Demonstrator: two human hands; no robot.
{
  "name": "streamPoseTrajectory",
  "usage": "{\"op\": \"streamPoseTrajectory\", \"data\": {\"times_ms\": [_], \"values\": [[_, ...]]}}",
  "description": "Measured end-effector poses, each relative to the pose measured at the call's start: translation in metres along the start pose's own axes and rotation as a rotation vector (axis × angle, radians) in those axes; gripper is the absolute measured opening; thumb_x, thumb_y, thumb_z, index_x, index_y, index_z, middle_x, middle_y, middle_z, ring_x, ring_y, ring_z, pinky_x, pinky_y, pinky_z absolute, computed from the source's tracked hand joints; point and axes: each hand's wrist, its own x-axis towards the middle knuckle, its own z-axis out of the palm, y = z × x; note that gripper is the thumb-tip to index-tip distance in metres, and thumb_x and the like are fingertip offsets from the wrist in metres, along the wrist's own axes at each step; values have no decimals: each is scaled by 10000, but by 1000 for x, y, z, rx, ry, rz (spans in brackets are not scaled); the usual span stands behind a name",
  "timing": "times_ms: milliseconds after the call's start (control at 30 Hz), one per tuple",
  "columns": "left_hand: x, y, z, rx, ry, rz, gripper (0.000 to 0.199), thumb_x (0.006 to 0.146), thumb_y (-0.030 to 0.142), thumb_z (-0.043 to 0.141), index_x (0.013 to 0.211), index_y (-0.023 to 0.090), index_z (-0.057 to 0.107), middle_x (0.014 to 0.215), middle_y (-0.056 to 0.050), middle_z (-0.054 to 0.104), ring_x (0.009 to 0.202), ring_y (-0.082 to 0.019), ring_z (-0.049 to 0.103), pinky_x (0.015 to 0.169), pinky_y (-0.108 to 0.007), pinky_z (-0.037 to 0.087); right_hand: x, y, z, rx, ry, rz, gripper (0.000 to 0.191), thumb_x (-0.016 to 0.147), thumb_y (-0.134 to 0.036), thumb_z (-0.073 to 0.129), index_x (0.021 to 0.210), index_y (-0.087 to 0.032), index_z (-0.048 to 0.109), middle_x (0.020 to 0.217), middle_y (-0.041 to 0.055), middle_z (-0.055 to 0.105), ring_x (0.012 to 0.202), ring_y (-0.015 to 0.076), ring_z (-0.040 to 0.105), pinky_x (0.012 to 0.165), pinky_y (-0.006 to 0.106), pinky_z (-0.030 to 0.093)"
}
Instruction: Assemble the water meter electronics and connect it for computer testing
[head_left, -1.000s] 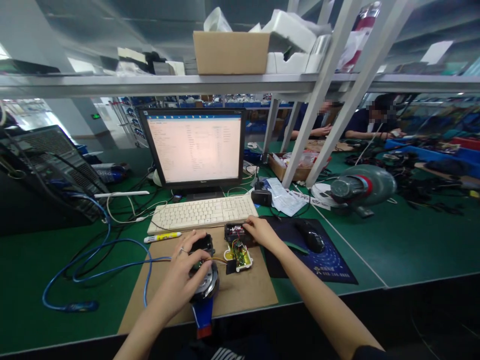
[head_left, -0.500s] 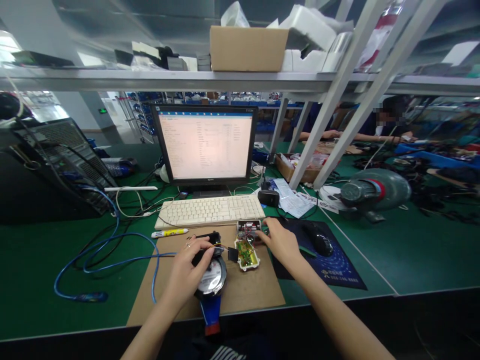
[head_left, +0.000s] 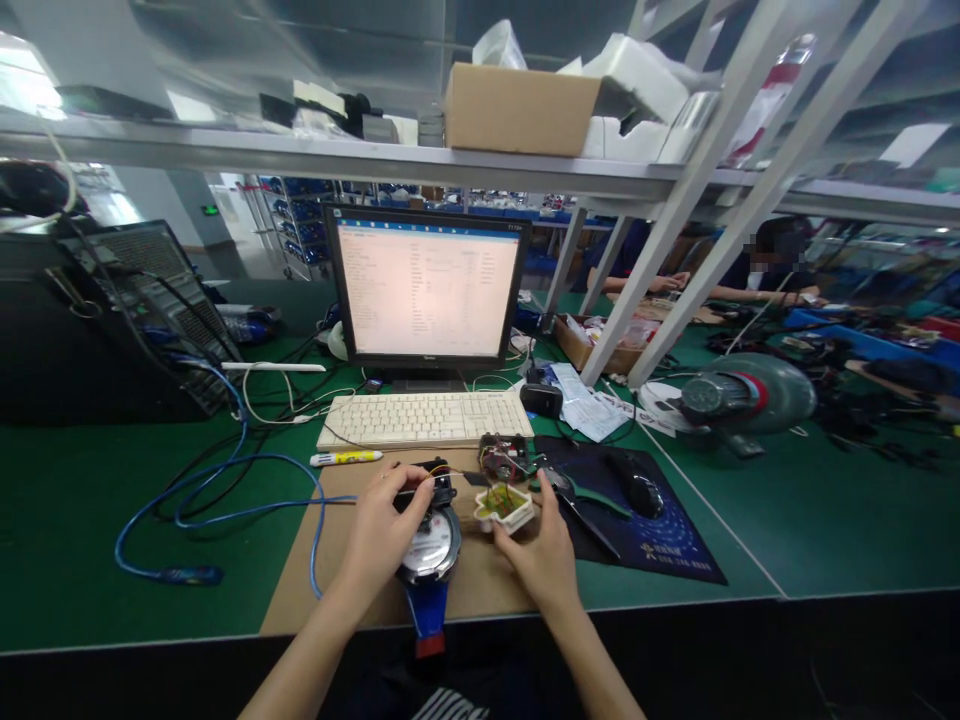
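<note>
My left hand [head_left: 386,530] is closed at the black part [head_left: 435,490] above a round silver-faced meter [head_left: 433,548]; its fingertips pinch a thin wire there. Blue strap or pipe [head_left: 429,612] extends below the meter. My right hand [head_left: 541,555] grips the white-rimmed housing [head_left: 510,512] with a green board inside, between thumb and fingers, tilted. Wires and a small black piece [head_left: 475,480] run between the two units. Behind the housing sits an open compartment with wiring [head_left: 504,458]. Brown cardboard [head_left: 480,590] lies beneath.
Keyboard [head_left: 427,418] and monitor [head_left: 429,290] stand behind. Green-handled pliers [head_left: 592,500] and a mouse [head_left: 636,485] rest on a dark mat [head_left: 675,550] at right. Blue cable [head_left: 150,510] loops at left, near a yellow-white pen [head_left: 346,458]. Other people sit at back right.
My right hand has moved down and left from the wired compartment and taken hold of the white-rimmed housing, now raised and tilted. The pliers are now uncovered. My left hand stays by the meter.
</note>
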Motion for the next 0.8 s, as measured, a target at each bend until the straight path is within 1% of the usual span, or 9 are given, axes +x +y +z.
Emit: {"op": "streamPoseTrajectory", "data": {"times_ms": [100, 167, 233, 367, 500, 600, 667, 733, 800], "values": [[3, -7, -1, -18, 77, 17, 186, 826, 339, 514, 747, 197, 604, 878, -42, 649, 965, -236, 571, 1028, -458, 293, 11, -14, -29, 341, 77, -3, 790, 692, -297, 673, 1365, -216, 266, 1111, 119, 552, 1037, 267, 577, 937, 476, 440], [7, -15, -1, -125, 136, -35, 163, 782, 327, 551, 704, 189, 590, 947, -61, 625, 1056, -249, 525, 1033, -444, 285, 22, -29, -42, 529, 99, -64, 715, 706, -268, 661, 1304, -236, 270, 1112, 114, 538, 1024, 246, 590, 921, 463, 462], [10, -25, 0, -265, 160, -127, 156, 723, 327, 589, 685, 176, 572, 950, -76, 605, 1038, -247, 527, 1003, -428, 331, 35, -47, -46, 580, 60, -166, 658, 699, -262, 683, 1238, -242, 307, 1111, 108, 542, 1017, 235, 595, 908, 444, 478], [9, -41, 0, -478, 121, -256, 275, 666, 340, 629, 854, 154, 551, 902, -68, 626, 905, -214, 606, 873, -383, 465, 57, -87, -28, 416, -183, -465, 571, 670, -290, 735, 1147, -219, 430, 1110, 98, 559, 1030, 222, 581, 894, 388, 488], [-2, -44, -5, -634, 109, -309, 342, 742, 351, 567, 1013, 141, 548, 1067, -109, 631, 1017, -216, 599, 916, -359, 463, 69, -118, 4, 271, -516, -638, 498, 679, -277, 712, 1107, -203, 468, 1079, 84, 586, 989, 216, 586, 857, 361, 476], [-10, -45, -7, -773, 97, -316, 508, 847, 404, 426, 1294, 162, 398, 1281, -138, 526, 1157, -227, 537, 945, -364, 451, 74, -126, 21, 184, -686, -645, 475, 667, -244, 713, 1078, -191, 481, 1054, 70, 607, 978, 225, 581, 848, 366, 454], [-14, -45, -6, -837, 56, -257, 656, 823, 429, 510, 1387, 191, 273, 1383, -136, 426, 1245, -235, 460, 1002, -357, 405, 76, -124, 26, 204, -740, -602, 457, 671, -252, 718, 1058, -186, 484, 1032, 63, 609, 961, 218, 578, 831, 355, 452], [-15, -46, -4, -836, -11, -186, 758, 741, 394, 649, 1380, 193, 294, 1403, -132, 396, 1252, -250, 441, 1029, -351, 373, 79, -119, 28, 280, -755, -584, 470, 671, -272, 729, 1058, -188, 475, 1055, 64, 588, 970, 205, 567, 839, 339, 452], [-15, -46, -1, -793, -33, -161, 702, 702, 349, 695, 1313, 178, 393, 1366, -129, 439, 1203, -259, 478, 1012, -352, 383, 79, -111, 26, 338, -745, -619, 607, 615, -325, 784, 1105, -194, 452, 1148, 86, 537, 1051, 215, 533, 897, 345, 441]]}}
